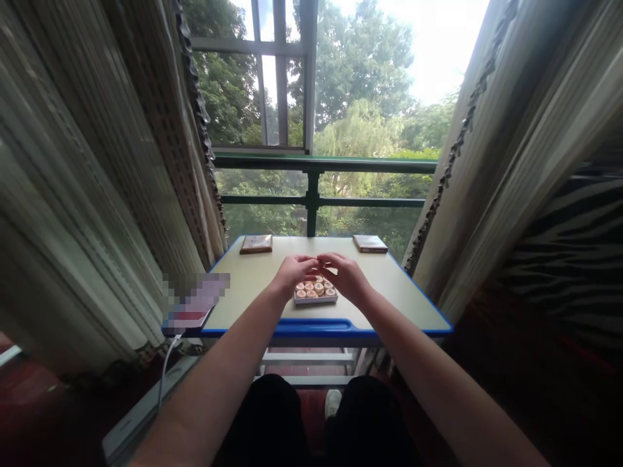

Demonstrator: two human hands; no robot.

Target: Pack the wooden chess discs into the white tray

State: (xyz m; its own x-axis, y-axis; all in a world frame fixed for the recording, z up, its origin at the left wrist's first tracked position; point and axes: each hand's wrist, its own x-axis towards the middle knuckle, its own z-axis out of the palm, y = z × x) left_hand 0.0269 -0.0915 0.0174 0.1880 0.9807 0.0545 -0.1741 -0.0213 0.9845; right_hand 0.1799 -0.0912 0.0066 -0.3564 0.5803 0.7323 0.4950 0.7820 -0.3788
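A shallow white-edged box on the table holds several round, pale wooden Chinese chess pieces with marks on their tops. Above its far part, my left hand and my right hand meet at the fingertips. Both have their fingers bent into a pinch. A small dark spot shows where the fingertips come together, but what they hold there is too small to name. The hands cover the back rows of the box.
The pale table has a blue rim. A flat brown box lies at the back left, and another flat box at the back right. A blurred-out device with a white cable rests on the left edge. Curtains flank the table; a green railing stands behind.
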